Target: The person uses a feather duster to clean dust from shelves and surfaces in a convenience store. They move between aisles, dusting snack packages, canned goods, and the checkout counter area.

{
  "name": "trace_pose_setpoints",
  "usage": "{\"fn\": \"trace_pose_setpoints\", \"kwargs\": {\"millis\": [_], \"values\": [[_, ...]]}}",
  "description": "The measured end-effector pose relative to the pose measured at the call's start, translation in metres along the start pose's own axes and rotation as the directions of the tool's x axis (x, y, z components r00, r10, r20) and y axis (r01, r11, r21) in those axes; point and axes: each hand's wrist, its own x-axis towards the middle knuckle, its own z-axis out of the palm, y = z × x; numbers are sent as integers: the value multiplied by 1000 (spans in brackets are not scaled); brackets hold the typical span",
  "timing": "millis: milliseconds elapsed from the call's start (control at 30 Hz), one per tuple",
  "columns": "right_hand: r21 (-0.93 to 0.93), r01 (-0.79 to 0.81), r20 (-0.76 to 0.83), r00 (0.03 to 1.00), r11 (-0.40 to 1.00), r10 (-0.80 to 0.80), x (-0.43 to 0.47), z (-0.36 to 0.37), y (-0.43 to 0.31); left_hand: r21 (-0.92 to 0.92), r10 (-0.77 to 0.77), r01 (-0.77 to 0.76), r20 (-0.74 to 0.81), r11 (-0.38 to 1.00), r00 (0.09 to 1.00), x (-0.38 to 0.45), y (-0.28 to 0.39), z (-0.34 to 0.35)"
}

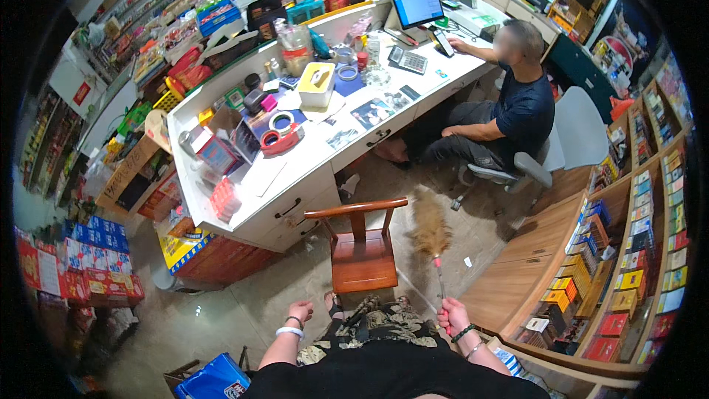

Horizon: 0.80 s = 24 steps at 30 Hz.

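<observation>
My right hand [453, 315] grips the red handle of a feather duster [431, 224]. Its fluffy tan head points away from me, over the tiled floor beside a small wooden chair. Off to the left, my left hand [301, 311] hangs above the floor with its fingers loosely curled. No object shows in it, but its fingertips are partly hidden. Just ahead, between both hands, stands the reddish-brown wooden chair [363, 266], its backrest towards the counter. My lap and sandalled foot [334, 305] are visible below it.
A white counter [310, 155] holds tape rolls [281, 122], a calculator [408, 60] and a monitor [416, 5]. A seated person [523, 94] holds a phone [443, 43] there. Shelves of small boxes [615, 324] line the right; stacked cartons [97, 260] stand left.
</observation>
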Motion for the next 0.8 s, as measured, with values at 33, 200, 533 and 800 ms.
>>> {"fn": "trace_pose_setpoints", "kwargs": {"millis": [33, 200, 533, 800], "values": [[-3, 50, -63, 997, 999, -50, -8, 10, 1, 0, 11, -11, -54, 1000, 998, 9, -9, -14], [-317, 288, -96, 938, 903, -333, -44, 38, 43, -13, -63, 62, -236, 998, 970, 41, -67, -98], [-860, 496, 303, 685, 119, -663, -28, 57, 95, -491, -177, 35, -245, 870, 953, 12, -75, -156], [-831, 542, 505, 644, -122, -575, -13, 34, 64, -513, -103, 25, -124, 858, 987, 20, -112, -154]]}}
